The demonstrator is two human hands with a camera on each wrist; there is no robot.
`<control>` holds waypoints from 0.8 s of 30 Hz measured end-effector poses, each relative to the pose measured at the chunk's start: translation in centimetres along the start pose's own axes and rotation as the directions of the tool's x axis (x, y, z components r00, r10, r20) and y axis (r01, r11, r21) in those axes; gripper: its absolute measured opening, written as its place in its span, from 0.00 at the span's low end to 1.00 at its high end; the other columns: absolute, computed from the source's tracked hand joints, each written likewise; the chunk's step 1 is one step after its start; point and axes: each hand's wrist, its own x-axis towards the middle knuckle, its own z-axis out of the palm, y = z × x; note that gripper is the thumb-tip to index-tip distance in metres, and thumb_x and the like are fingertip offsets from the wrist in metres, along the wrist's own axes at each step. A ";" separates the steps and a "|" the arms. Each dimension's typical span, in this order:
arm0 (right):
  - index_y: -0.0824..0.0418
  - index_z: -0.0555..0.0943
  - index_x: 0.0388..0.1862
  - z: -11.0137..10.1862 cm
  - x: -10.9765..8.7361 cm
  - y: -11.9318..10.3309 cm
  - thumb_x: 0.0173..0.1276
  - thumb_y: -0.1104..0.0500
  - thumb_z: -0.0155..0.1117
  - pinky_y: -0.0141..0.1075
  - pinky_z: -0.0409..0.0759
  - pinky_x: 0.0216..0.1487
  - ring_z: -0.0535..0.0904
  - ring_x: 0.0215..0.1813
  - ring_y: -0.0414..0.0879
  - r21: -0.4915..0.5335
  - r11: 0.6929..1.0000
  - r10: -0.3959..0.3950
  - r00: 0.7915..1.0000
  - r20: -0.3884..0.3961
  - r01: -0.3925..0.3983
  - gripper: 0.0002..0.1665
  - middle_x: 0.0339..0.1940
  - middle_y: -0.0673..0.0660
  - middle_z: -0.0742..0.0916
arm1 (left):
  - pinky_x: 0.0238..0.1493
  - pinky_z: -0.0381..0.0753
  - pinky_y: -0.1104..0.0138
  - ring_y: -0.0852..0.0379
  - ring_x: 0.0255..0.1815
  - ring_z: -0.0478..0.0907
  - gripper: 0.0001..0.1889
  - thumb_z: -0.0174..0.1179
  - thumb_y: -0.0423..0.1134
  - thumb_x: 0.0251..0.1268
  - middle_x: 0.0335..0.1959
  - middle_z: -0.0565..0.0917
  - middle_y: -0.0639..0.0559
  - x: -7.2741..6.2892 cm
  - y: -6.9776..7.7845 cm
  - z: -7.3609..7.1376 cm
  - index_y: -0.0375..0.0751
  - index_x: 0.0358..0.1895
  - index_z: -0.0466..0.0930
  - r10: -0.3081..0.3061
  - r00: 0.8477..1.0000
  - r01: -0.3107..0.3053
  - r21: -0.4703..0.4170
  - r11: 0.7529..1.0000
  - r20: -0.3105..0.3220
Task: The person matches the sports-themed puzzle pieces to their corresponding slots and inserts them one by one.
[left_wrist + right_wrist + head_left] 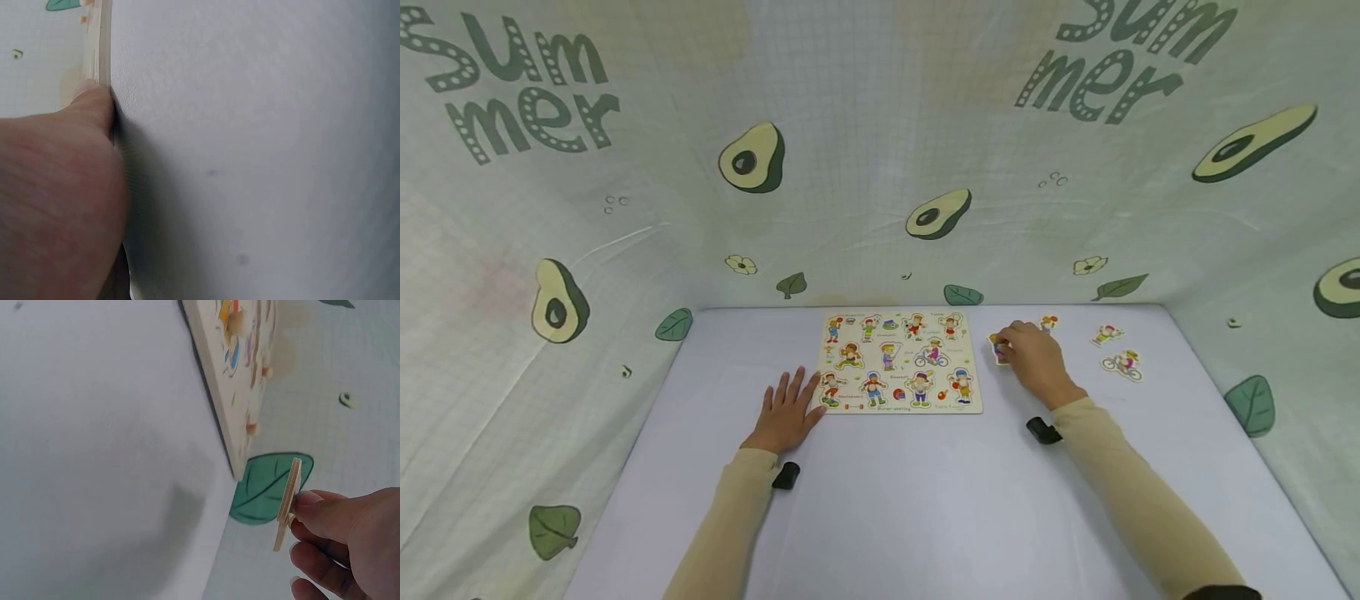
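Note:
A cream wooden peg puzzle board (pixel 972 404) with colourful sports figures lies on the white table. To its right, my right hand (pixel 1033 358) pinches a small puzzle piece (pixel 997 350) between thumb and fingertips. The right wrist view shows that thin wooden piece (pixel 289 497) edge-on, raised above the table, its printed face hidden. My left hand (pixel 785 417) lies with fingers spread at the board's lower left, its thumb against the edge. In the left wrist view the thumb (pixel 94 103) presses along the board's side (pixel 105 44).
Right of the board lie several loose puzzle pieces: a cyclist (pixel 1123 365), a figure with raised arms (pixel 1107 335) and one partly behind my right hand (pixel 1048 323). An avocado-print cloth (pixel 850 250) hangs around the table's back and sides. Black wrist cameras (pixel 1043 431) sit below both hands.

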 end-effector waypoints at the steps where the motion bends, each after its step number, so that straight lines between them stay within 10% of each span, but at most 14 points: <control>1: 0.66 0.88 0.43 0.1 0.2 -0.5 0.68 0.70 0.74 0.51 0.86 0.45 0.85 0.44 0.58 0.004 1.000 -0.012 1.000 -0.004 0.012 0.06 0.40 0.61 0.89 | 0.82 0.33 0.34 0.29 0.87 0.34 0.36 0.46 0.55 0.86 0.88 0.43 0.34 0.0 -0.1 0.0 0.42 0.87 0.50 0.000 1.000 0.000 -0.002 1.000 0.001; 24: 0.64 0.89 0.47 3.6 4.7 -9.1 0.72 0.65 0.73 0.46 0.86 0.50 0.85 0.46 0.53 0.104 0.981 -0.171 0.984 0.050 0.166 0.07 0.42 0.57 0.89 | 0.83 0.34 0.35 0.31 0.88 0.32 0.38 0.47 0.56 0.85 0.89 0.39 0.38 1.1 -1.2 1.0 0.46 0.88 0.46 -0.032 0.999 0.029 0.059 0.998 0.038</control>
